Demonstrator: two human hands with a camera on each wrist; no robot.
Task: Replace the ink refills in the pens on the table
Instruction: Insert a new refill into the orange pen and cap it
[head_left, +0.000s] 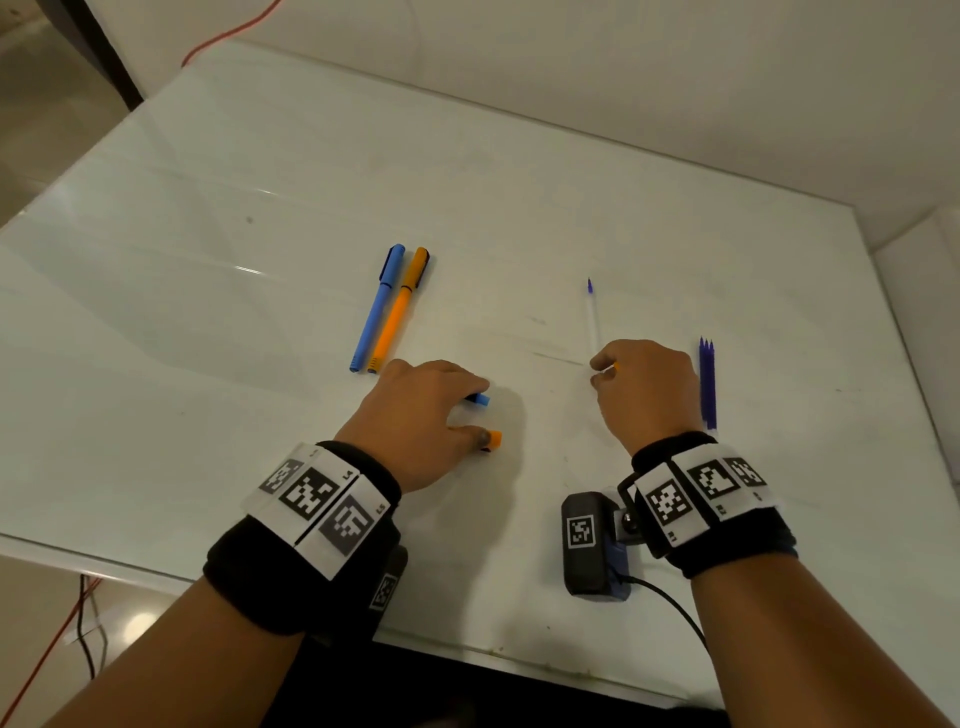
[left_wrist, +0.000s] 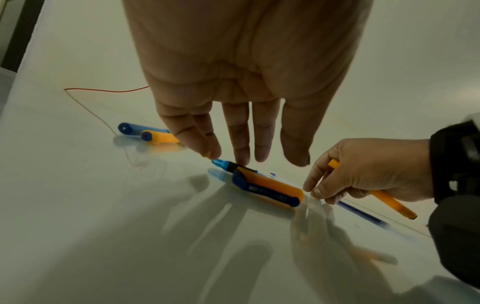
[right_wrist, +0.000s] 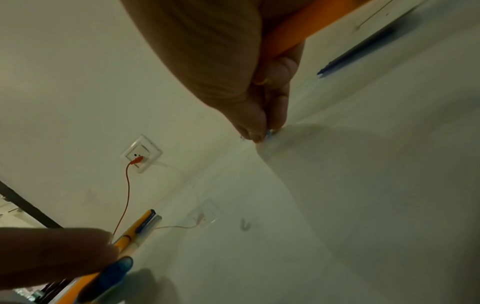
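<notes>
A capped blue pen (head_left: 378, 306) and a capped orange pen (head_left: 400, 309) lie side by side left of centre. My left hand (head_left: 467, 415) hovers with straight fingers (left_wrist: 241, 144), its tips touching a short blue pen piece (left_wrist: 223, 164) beside an orange cap with a dark clip (left_wrist: 270, 188). My right hand (head_left: 597, 371) grips an orange pen barrel (left_wrist: 389, 202) in its curled fingers. Its thumb and forefinger (right_wrist: 259, 131) pinch the near end of a pale, blue-tipped refill (head_left: 592, 317) lying on the table. Several blue refills (head_left: 707, 382) lie to the right of that hand.
The white table (head_left: 260, 182) ends at a wall (head_left: 675, 78) behind and to the right. A wall socket (right_wrist: 141, 153) holds an orange cable (right_wrist: 127, 185). More cables (head_left: 78, 623) hang below the table's front left edge.
</notes>
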